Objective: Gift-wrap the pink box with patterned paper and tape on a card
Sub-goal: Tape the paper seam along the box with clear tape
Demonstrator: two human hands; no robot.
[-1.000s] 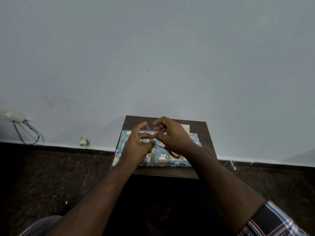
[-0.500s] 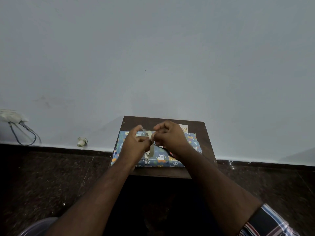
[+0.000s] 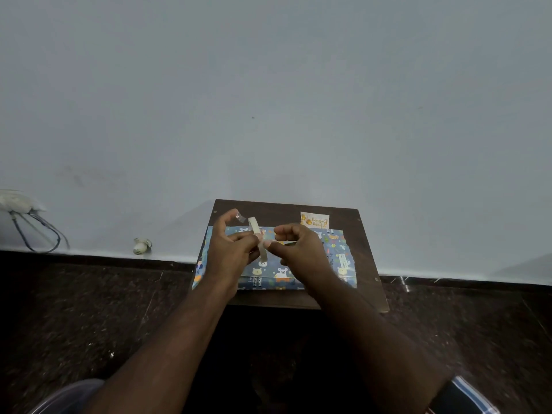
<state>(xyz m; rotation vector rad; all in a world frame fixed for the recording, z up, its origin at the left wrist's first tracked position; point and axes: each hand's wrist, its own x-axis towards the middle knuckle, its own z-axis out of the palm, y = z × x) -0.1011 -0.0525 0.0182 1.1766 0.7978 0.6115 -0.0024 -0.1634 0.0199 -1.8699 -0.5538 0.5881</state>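
While the box [image 3: 313,258] lies wrapped on the table [image 3: 367,234], I judge only the card [image 3: 314,220] remains: my left hand [image 3: 231,249] pinches the tape roll [image 3: 259,239], my right hand [image 3: 298,246] picks at it, fingers curled.

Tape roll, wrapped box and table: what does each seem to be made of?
Tape roll: a pale ring, likely clear plastic tape; a glossy torn piece is on the left hand's fingertip. Wrapped box: printed paper, creased at the edges. Table: dark brown, probably wood or laminate.
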